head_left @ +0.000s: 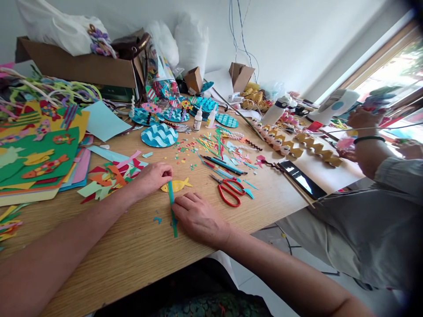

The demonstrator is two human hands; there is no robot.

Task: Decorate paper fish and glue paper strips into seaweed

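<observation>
Below and left of frame centre, your left hand [156, 177] pinches the green-blue strip [171, 193] by its upper end; your right hand [198, 218] curls against its middle, grip hidden, probably keeping it straight where it crosses the yellow fish [179, 185].

- Left forearm [89, 222] slants from lower left.
- Left hand [154, 177] left of centre, thumb meeting fingertips.
- Right forearm [284, 268] enters lower right.
- Right hand [200, 219] below centre, palm down, fingers bent.

Daylight streams through a window [391, 66] at two o'clock; glare whitens a phone [302, 179] near three; dark blur edges four
</observation>
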